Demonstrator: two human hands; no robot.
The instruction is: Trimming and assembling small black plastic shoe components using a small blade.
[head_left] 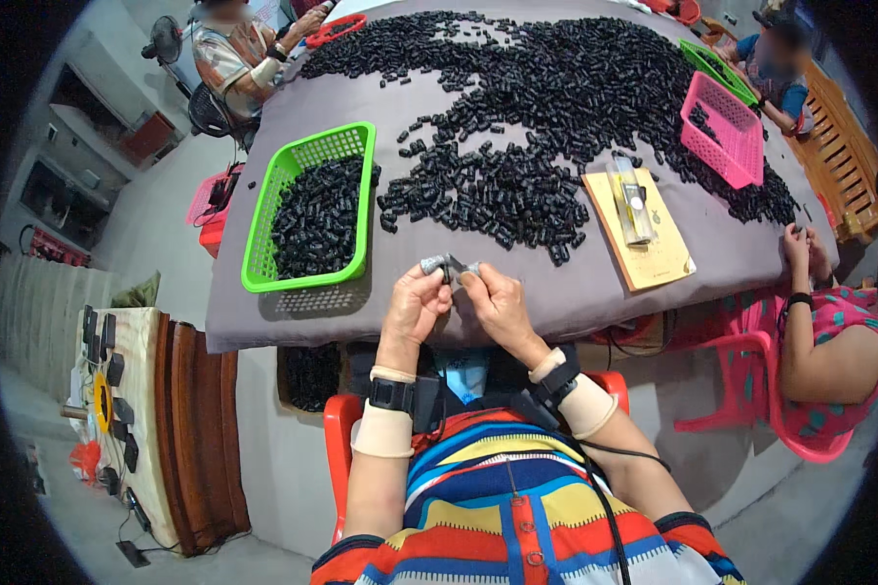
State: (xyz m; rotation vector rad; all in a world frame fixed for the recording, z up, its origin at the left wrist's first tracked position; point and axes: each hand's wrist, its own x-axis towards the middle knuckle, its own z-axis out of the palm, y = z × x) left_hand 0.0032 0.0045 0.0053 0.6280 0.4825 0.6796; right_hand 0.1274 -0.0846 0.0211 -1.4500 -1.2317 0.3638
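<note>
Near the table's front edge my two hands meet, fingertips close together. My left hand (pixel 416 304) is closed in a pinch on a small black piece (pixel 447 274), which the fingers partly cover. Grey wrapping covers one of its fingertips. My right hand (pixel 498 304) is closed round a small, thin tool with a dark blade-like end (pixel 459 264) that reaches to the black piece. Most of that tool is hidden in the fingers. Just beyond my hands lies a loose pile of similar short black pieces (pixel 498 200).
A green basket (pixel 367 210) of black pieces stands at left. At right, a yellowish pad (pixel 663 249) bears a clear plastic package (pixel 632 210). Farther right are a pink basket (pixel 741 161) and a seated person (pixel 829 361). Others work across the grey-covered table (pixel 293 327).
</note>
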